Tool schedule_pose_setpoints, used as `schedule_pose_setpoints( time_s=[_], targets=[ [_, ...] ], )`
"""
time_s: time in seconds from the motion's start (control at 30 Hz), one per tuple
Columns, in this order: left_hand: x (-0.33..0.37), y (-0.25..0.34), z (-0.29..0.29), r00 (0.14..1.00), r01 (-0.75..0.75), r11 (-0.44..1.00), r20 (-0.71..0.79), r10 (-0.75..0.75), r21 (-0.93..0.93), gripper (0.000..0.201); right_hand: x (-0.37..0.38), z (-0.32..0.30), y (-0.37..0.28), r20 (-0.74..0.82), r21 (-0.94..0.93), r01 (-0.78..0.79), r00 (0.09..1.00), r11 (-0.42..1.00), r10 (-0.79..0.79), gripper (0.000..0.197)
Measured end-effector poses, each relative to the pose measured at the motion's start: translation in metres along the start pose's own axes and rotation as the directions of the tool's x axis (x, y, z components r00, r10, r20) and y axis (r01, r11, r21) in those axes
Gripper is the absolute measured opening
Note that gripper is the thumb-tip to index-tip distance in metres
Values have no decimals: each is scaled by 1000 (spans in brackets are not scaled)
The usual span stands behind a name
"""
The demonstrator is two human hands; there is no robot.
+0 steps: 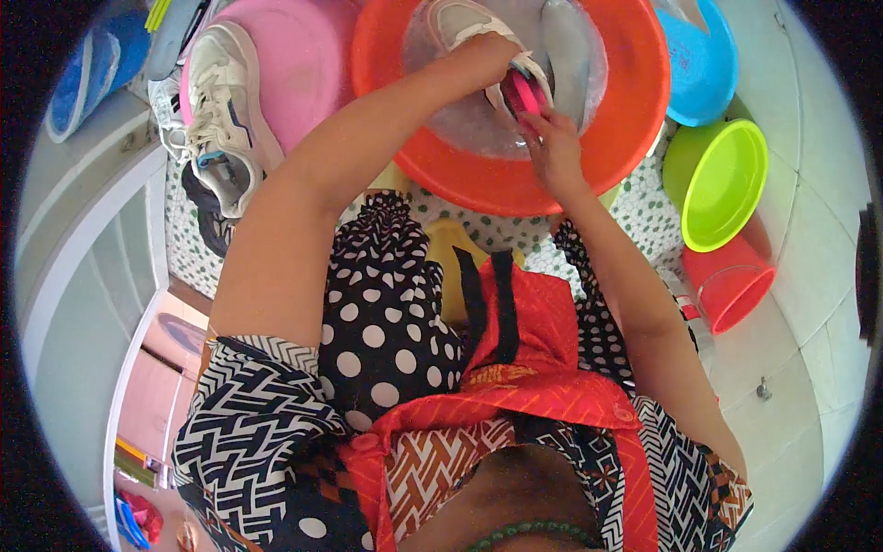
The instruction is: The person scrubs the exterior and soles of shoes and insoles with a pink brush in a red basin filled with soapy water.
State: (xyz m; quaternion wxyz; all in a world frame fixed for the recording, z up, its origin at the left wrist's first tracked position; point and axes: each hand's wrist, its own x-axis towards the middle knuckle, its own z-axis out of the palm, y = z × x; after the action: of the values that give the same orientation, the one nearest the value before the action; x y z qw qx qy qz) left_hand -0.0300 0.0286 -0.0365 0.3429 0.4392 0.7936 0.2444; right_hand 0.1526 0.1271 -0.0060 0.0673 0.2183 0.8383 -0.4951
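A large orange basin [635, 92] of greyish, cloudy water stands before me. My left hand [492, 57] is closed around a white sneaker [460, 23], holding it over the water with its opening towards me. In my right hand [556, 152] is a brush with a bright pink handle [524, 94], its far end pushed into the sneaker's opening. The bristles are hidden inside the shoe. Beside the sneaker, a pale, elongated shape [566, 60] lies in the water; I cannot tell what it is.
To the left, another white sneaker [230, 120] leans against a pink basin [308, 69], with dark shoes [207, 207] below it. A blue container [701, 69], a lime-green bucket [717, 184] and a red bucket [731, 285] line the right wall. The floor is pebble-patterned.
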Motion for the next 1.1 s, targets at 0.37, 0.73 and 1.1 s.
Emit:
schedule_pose_setpoints(
  time_s=[0.37, 0.73, 1.1],
  targets=[
    [16, -3, 34, 996, -24, 998, -83, 29, 63, 25, 51, 28, 47, 88, -2, 100, 991, 995, -100, 29],
    [4, -4, 40, 980, -83, 997, -183, 83, 7, 21, 107, 62, 61, 415, -628, 142, 893, 766, 175, 33],
    [-42, -33, 45, 641, 172, 630, -400, -656, -757, 46, 137, 67, 21, -43, 244, -61, 996, 968, 73, 47]
  ],
)
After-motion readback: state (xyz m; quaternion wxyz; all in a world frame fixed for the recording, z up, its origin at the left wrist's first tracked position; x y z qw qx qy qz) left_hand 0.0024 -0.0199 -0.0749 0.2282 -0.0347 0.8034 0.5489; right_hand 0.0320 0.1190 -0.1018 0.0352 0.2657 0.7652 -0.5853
